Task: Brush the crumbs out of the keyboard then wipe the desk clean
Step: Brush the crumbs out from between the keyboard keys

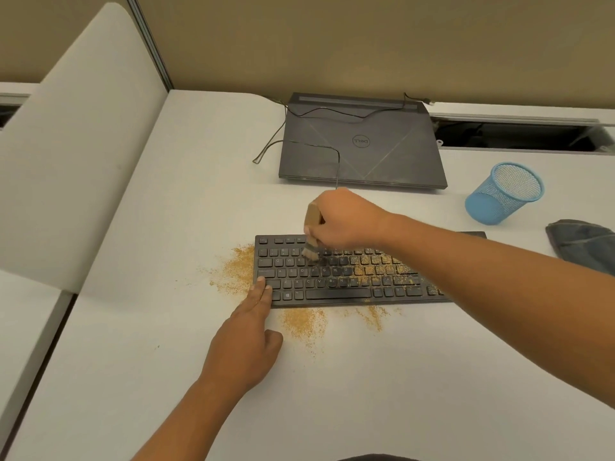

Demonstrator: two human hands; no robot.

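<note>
One keyboard (349,277), one brush (312,236), three crumb patches (238,269) on the desk (366,377); the right hand (346,219) curls around the brush while the left hand (248,341) presses straight, together fingers on the keyboard's corner.

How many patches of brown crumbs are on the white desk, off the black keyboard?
3 crumb patches: one left of the black keyboard, two before its front edge, left and right; the right forearm may hide more.

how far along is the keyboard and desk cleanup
Done: the keyboard looks mostly clear on its left side, with crumbs lying on the desk. In hand: the right hand holds the brush on the upper rows; the left hand presses the keyboard's corner. Left: crumbs cover the right keys, then wiping with the cloth, untouched.
</note>
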